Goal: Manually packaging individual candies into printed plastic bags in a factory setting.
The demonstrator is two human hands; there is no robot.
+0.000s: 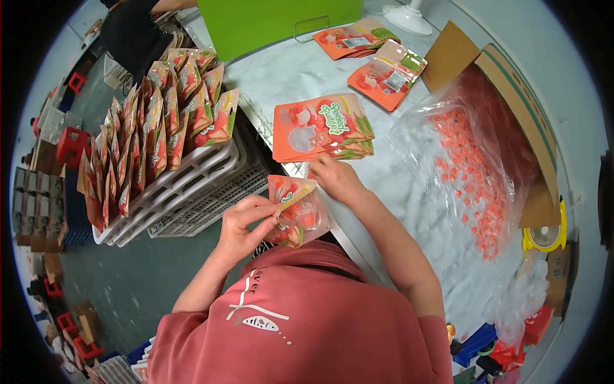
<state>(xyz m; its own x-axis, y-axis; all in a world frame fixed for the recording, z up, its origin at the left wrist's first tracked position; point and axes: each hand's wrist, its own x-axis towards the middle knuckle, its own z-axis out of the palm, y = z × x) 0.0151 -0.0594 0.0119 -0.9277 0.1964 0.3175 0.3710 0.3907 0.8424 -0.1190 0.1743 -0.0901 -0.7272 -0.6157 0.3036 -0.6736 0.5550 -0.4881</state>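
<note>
My left hand [242, 225] pinches the edge of a red and pink pouch [308, 219] with a clear window, held tilted in front of my body at the table's near edge. Some orange-red pieces show through its window. My right hand [338, 179] is closed, fingers bent, just above the pouch's upper right corner. Its fingertips are at the near edge of a stack of flat pouches [323, 128], and whatever they grip is hidden. To the right, many small wrapped orange-red pieces [470, 173] spill out of a clear plastic bag [416, 134] onto the table.
A grey plastic crate [198, 173] full of upright pouches [153, 121] stands on the left. More flat pouches [390, 73] lie farther back beside a green panel [275, 22]. An open cardboard box [511, 96] and a yellow scale [545, 233] are on the right. Another person [131, 38] is at back left.
</note>
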